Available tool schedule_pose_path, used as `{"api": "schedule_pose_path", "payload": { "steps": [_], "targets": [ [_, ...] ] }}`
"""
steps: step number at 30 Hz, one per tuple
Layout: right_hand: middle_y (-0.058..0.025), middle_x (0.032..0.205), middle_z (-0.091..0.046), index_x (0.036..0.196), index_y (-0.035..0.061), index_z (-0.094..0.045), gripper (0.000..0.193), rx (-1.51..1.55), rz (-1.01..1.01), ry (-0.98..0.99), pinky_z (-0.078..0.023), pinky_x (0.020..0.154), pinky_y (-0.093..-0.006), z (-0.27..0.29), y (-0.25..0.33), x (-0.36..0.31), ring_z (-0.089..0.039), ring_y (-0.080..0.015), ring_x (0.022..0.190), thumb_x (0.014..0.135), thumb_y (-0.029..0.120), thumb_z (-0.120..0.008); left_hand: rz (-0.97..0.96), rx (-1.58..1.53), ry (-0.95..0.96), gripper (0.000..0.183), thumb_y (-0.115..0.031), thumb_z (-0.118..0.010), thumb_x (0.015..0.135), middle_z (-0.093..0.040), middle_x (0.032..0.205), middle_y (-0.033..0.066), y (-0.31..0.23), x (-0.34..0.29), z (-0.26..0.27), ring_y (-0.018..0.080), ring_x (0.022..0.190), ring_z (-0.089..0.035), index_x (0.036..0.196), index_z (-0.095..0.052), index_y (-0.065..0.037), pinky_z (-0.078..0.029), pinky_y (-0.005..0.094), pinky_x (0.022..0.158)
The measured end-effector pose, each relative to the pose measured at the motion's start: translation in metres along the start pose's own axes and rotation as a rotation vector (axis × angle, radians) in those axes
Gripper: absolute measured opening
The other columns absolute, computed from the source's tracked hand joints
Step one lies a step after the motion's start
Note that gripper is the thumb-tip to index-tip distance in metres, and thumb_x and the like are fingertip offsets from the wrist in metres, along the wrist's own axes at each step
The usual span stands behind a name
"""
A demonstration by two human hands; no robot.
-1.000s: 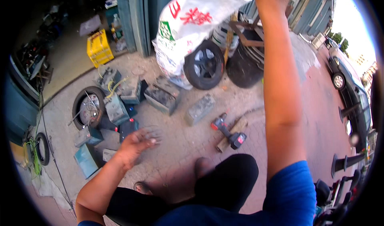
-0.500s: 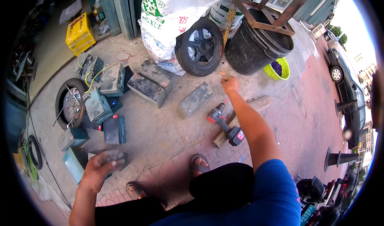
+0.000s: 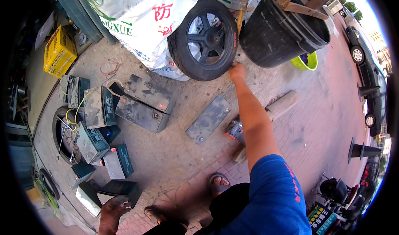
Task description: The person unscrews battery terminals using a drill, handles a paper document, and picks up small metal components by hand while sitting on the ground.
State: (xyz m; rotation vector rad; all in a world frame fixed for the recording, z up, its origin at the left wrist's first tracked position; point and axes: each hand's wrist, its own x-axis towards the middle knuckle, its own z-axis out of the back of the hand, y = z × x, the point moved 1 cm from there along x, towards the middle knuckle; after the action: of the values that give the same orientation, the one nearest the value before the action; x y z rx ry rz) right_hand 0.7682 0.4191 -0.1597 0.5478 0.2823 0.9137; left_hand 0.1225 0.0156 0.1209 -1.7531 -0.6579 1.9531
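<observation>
My right hand (image 3: pixel 237 71) reaches to the ground just beside the lower right edge of a black-rimmed wheel with a tyre (image 3: pixel 203 39). Its fingers are closed together, and whatever they hold is hidden. My left hand (image 3: pixel 115 208) hangs at the lower left with fingers loosely bent, holding nothing I can see, right by a dark battery (image 3: pixel 124 189). A dusty grey battery (image 3: pixel 208 119) lies alone on the concrete between my arms. Behind my right forearm, a cordless drill (image 3: pixel 235 129) is mostly covered; it lies against a wooden log (image 3: pixel 283 105).
Several dusty batteries (image 3: pixel 118 162) cluster at left around a tyre (image 3: pixel 62 137); a larger pair (image 3: pixel 141 114) sits nearer the middle. A white sack (image 3: pixel 137 23), a black bucket (image 3: pixel 278 35) and a lime-green basin (image 3: pixel 308 63) stand beyond. A yellow box (image 3: pixel 60 52) is far left.
The view has shifted and come closer to the wheel. My right hand has moved in against the ground by the tyre, its forearm now covering most of the drill. My left hand has lowered, its fingers more bent.
</observation>
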Motion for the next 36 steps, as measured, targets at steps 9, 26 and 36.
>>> {"api": "schedule_pose_path", "payload": {
  "steps": [9,26,36],
  "targets": [
    [-0.0183,0.102,-0.078,0.106,0.0108,-0.080,0.029,-0.304,0.100,0.036,-0.057,0.093,-0.0453,0.010,-0.001,0.015,-0.073,-0.0391,0.103,0.090,0.032,-0.071,0.049,0.107,0.059,0.046,0.001,-0.066,0.095,-0.067,0.133,0.0236,-0.011,0.023,-0.019,0.0319,0.117,-0.070,0.139,-0.056,0.013,-0.058,0.0433,0.101],
    [-0.0162,0.102,-0.080,0.102,0.0128,-0.084,0.030,-0.002,-0.127,-0.018,-0.059,0.089,-0.0389,0.084,-0.117,0.001,-0.077,-0.0314,0.097,0.082,0.035,-0.081,0.040,0.162,-0.005,0.045,0.002,-0.065,0.096,-0.068,0.131,0.0225,0.003,0.013,-0.014,0.0314,0.115,-0.071,0.139,-0.056,0.012,-0.058,0.0405,0.098],
    [-0.0180,0.105,-0.078,0.095,0.0114,-0.082,0.028,-0.483,0.051,-0.067,-0.059,0.091,-0.0446,0.075,-0.139,0.040,-0.075,-0.0354,0.099,0.081,0.035,-0.077,0.005,0.272,0.035,0.041,0.005,-0.063,0.097,-0.070,0.130,0.0210,-0.001,0.023,-0.021,0.0281,0.113,-0.072,0.137,-0.058,0.011,-0.059,0.0367,0.095]
  ]
}}
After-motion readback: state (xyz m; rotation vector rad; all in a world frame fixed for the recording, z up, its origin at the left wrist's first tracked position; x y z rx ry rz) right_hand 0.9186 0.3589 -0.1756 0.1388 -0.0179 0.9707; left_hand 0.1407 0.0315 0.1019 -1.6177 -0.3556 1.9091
